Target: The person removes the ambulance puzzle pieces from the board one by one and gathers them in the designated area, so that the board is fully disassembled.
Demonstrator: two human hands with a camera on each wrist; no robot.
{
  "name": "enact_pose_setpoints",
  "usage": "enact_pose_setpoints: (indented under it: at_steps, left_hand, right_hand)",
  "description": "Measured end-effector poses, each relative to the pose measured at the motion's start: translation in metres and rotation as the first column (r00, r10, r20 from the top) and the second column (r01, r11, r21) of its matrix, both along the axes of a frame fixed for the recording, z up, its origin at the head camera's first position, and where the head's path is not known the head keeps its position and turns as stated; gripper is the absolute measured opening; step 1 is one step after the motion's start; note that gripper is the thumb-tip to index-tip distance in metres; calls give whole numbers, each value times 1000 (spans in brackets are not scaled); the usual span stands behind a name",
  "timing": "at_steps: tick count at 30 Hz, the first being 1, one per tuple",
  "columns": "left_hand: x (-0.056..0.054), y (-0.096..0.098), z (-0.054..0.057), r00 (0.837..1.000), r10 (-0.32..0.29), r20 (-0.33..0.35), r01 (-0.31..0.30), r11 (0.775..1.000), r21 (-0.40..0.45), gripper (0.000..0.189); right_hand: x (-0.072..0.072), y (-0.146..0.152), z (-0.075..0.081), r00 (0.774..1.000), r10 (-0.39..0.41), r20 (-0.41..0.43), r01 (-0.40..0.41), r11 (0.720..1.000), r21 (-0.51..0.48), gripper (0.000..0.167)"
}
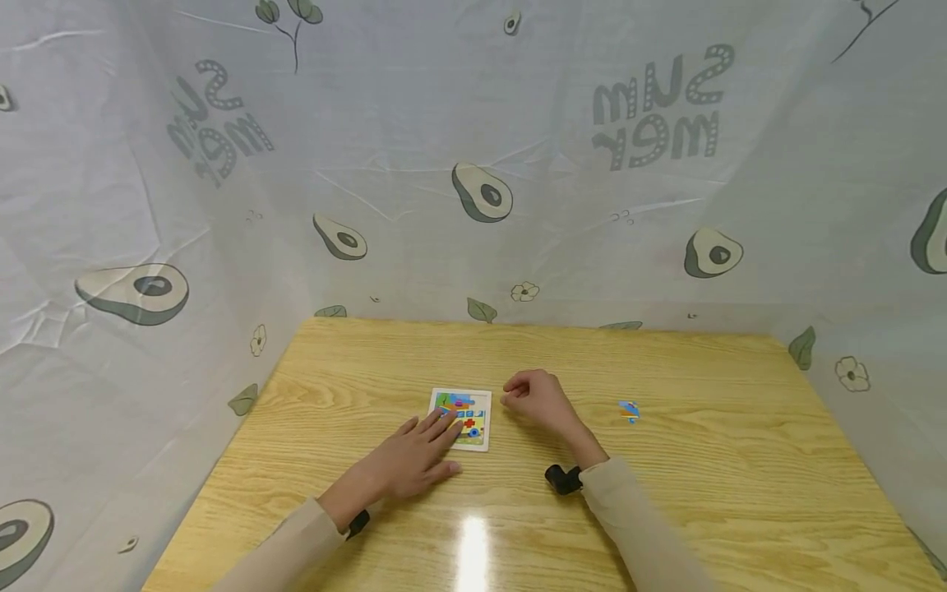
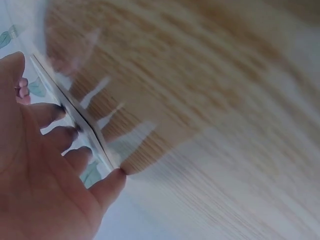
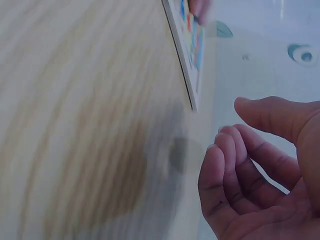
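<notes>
A small jigsaw puzzle board with a white rim and a colourful picture lies at mid-table in the head view. My left hand rests on its left part, fingers spread and fairly straight, hiding some of the picture. In the left wrist view, the fingertips lie along the edge of the thin board. Just right of the board hovers my right hand, its fingers loosely bent. The right wrist view shows a gap between thumb and fingers, with nothing held there.
Small blue, yellow and orange puzzle pieces lie on the wooden table to the right of my right hand. A white printed curtain rises behind the table and along its sides. Each wrist wears a black camera.
</notes>
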State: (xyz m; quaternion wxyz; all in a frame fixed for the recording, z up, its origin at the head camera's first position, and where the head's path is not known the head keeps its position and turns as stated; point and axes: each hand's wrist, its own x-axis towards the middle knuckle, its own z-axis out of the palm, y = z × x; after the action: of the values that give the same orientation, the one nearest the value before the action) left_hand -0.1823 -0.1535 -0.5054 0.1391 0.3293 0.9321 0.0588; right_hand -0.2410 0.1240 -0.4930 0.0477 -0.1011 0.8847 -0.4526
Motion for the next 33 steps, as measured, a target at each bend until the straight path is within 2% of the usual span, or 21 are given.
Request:
enact_pose_setpoints:
  at_steps: [9,14,21,27,33]
  left_hand:
    - [0,-2,0,1000,8,-8,-8,1000,24,68]
    - [0,-3,1,1000,-1,-17,2,1000,25,68]
    - [-1,-3,0,1000,-7,-10,7,1000,27,68]
    - [0,-3,-2,1000,-3,-12,3,1000,24,69]
    - [1,-1,3,1000,2,-9,-1,1000,28,69]
  right_hand:
    - [1,-36,-5,999,41,24,-42,998,45,12]
    - [-1,-49,-7,997,76,-7,-75,989,131,14]
    - [-2,-61,-11,994,92,-58,-77,972,224,14]
    - [-4,-67,-13,994,94,-61,-75,963,259,16]
    - [-3,-67,-10,994,95,-59,-75,958,276,18]
